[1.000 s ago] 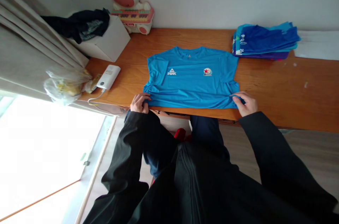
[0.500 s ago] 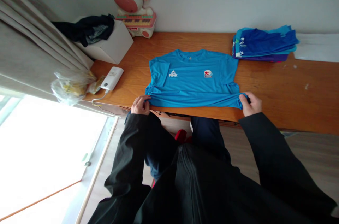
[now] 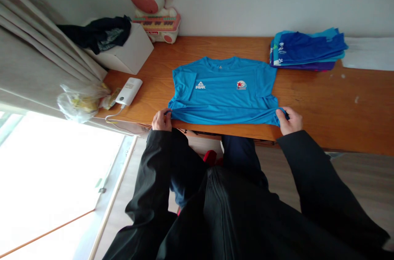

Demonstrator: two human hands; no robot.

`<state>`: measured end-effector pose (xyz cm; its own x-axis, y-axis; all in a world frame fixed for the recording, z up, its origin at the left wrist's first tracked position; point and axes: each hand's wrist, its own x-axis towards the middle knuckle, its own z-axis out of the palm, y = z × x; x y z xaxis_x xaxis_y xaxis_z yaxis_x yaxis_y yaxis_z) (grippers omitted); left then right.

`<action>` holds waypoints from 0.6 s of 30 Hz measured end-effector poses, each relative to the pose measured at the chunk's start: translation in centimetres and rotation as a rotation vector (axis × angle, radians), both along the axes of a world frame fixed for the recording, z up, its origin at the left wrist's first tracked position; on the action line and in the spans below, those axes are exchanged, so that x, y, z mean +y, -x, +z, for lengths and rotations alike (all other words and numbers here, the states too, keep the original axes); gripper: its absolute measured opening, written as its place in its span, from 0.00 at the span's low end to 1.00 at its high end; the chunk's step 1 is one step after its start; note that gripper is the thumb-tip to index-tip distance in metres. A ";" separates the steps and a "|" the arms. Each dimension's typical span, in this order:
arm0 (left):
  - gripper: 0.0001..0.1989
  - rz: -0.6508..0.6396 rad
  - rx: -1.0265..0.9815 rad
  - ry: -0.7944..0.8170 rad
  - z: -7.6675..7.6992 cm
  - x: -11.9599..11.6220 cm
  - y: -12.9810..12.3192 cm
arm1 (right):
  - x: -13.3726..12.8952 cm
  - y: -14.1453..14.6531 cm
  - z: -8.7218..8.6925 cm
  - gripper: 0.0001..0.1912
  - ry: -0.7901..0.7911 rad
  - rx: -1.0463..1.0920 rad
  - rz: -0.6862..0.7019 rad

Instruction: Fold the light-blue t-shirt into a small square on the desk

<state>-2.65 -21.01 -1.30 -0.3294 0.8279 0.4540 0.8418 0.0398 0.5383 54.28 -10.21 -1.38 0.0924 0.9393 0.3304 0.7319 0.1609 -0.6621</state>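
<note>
A blue T-shirt point(image 3: 223, 87) with white and red chest logos lies front up on the wooden table point(image 3: 323, 100), its collar toward the wall. The lower part is gathered in a fold along the table's front edge. My left hand point(image 3: 161, 120) pinches the left end of this fold. At the opposite end, my right hand point(image 3: 289, 121) grips the fabric between thumb and fingers. Both hands are closed on the shirt, with the fold stretched between them.
A stack of folded clothes point(image 3: 308, 49) sits at the back right, beside a white sheet point(image 3: 369, 53). On the left are a white power bank point(image 3: 129, 91) with a cable, a plastic bag point(image 3: 78, 102), a white box point(image 3: 135, 49) under dark cloth, and a cow toy keyboard point(image 3: 158, 26).
Almost nothing differs. Both hands keep their hold on the shirt's fold, and the left end looks slightly more drawn out. The whole view has shifted a little.
</note>
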 end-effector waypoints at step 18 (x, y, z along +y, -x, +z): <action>0.24 -0.165 0.019 -0.137 0.7 -0.1 -0.1 | -0.8 1.2 2.6 0.16 0.136 0.091 -0.044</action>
